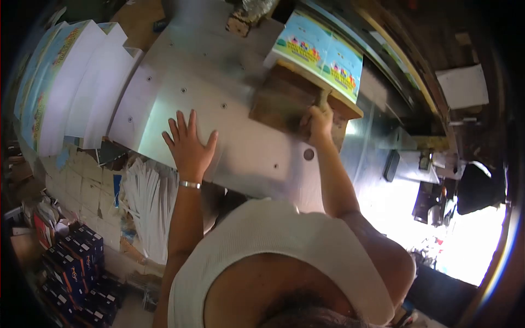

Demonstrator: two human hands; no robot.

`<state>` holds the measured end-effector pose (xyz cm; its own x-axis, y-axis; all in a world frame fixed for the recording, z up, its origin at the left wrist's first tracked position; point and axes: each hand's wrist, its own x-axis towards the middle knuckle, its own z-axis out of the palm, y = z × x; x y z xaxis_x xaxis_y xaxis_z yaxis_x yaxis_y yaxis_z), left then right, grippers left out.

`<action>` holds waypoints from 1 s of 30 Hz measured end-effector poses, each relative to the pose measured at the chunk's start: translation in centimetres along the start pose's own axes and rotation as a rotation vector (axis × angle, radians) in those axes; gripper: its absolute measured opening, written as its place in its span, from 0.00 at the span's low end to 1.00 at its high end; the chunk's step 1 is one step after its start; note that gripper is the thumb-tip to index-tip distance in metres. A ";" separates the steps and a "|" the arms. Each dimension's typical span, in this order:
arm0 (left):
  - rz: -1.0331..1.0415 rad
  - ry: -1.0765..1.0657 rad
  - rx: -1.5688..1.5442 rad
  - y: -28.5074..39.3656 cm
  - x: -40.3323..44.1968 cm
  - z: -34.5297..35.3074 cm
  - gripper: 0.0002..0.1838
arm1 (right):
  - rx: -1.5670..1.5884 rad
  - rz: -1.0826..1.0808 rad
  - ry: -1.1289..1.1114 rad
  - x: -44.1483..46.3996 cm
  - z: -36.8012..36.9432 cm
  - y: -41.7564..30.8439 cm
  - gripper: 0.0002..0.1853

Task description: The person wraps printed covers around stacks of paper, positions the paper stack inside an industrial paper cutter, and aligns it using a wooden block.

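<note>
My left hand (pixel 191 146) lies with fingers spread on the metal table (pixel 240 136), a band around its wrist. My right hand (pixel 320 121) grips a brown wooden block (pixel 281 98), its fingers partly hidden behind the wood. The block's long, lighter edge (pixel 303 75) rests along the near side of printed sheets (pixel 317 52), which are light blue and yellow with small coloured figures. How thick that pile of sheets is cannot be made out.
Tall stacks of printed sheets (pixel 82 82) stand at the table's left end. White paper strips (pixel 147 202) hang below the front edge. Dark boxes (pixel 76 257) are piled on the floor at lower left. A wrapped lump (pixel 239 24) sits at the back.
</note>
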<state>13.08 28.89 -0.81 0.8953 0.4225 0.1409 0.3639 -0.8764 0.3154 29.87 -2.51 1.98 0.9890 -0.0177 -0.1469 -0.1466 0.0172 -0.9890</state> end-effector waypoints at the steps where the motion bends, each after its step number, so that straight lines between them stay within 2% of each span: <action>1: -0.007 0.005 0.004 0.1 0.3 0.3 0.45 | 0.000 0.037 0.023 0.7 0.4 -0.4 0.08; 12: 0.004 -0.023 0.027 -0.3 -1.4 0.3 0.45 | 0.084 0.021 0.001 0.4 -0.2 -0.4 0.09; 16: -0.001 0.011 -0.002 -0.2 -0.8 -0.1 0.47 | 0.027 -0.017 -0.048 -0.3 -1.3 -0.3 0.14; 19: -0.072 0.033 -0.097 -0.2 -0.3 0.3 0.50 | -0.109 -0.040 0.067 -4.8 -4.1 -0.7 0.14; 20: -0.130 0.150 -0.253 0.6 0.4 0.9 0.51 | -0.250 -0.056 0.117 -6.8 -5.3 -1.5 0.17; 21: -0.190 0.257 -0.416 1.8 1.0 1.7 0.52 | -0.398 -0.066 0.172 -8.6 -7.1 -2.4 0.20; 22: -0.255 0.359 -0.584 3.4 1.5 2.4 0.53 | -0.581 -0.209 0.208 -9.8 -9.5 -2.2 0.23; 23: -0.248 0.380 -0.780 6.4 2.1 2.5 0.60 | -0.766 -0.353 0.244 -10.2 -11.8 -2.1 0.27; 26: -0.074 0.477 -1.002 16.6 4.8 7.3 0.63 | -0.946 -0.366 0.386 -10.0 -16.7 -2.7 0.32; 27: -0.107 0.473 -1.038 20.3 5.8 8.3 0.64 | -1.035 -0.339 0.441 -9.7 -18.0 -2.9 0.29; 30: -0.188 0.496 -1.136 28.8 9.4 11.6 0.71 | -0.952 -0.402 0.804 -7.4 -22.0 0.7 0.26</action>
<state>34.92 4.96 -1.25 0.5710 0.7768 0.2654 -0.1723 -0.2027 0.9640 21.98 -24.38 2.10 0.7272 -0.4497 0.5186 -0.1299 -0.8320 -0.5394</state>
